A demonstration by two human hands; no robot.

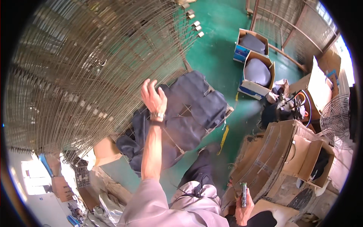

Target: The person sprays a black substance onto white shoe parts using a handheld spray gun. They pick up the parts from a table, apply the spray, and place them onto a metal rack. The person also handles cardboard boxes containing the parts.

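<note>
2 open boxes (250,43) w/ dark pads, 1 fan (336,117), 1 spray can (244,195), 2 hands (153,98)

Bright daylight pours in from the upper right, blowing out that corner to white and putting a glossy sheen on the green floor (215,56). Another pale glare patch sits at the lower left. Strong fisheye bending curves the wire mesh stack (75,68); rim areas darken and soften.
</note>
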